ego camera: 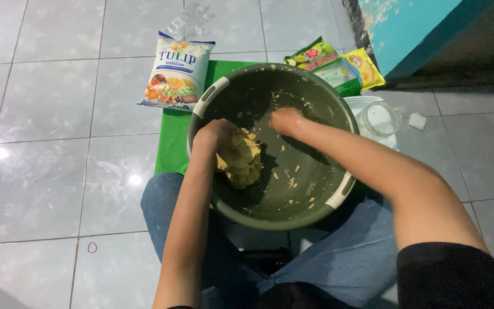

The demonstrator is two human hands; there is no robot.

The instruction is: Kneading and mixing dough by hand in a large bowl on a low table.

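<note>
Centre frame, the yellow dough lump sits against the left inner wall of the grey-green basin, its long axis running up-down in the frame. The left hand is curled down over its top, gripping. The right hand is closed loosely, pressing the basin's upper floor, holding nothing visible. Bare basin floor lies open at right; crumbs scatter there.

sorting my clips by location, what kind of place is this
Probably a home floor used for baking. The person sits on pale floor tiles, the left hand on yellow dough in a green basin, with a white margarine pouch nearby.
</note>
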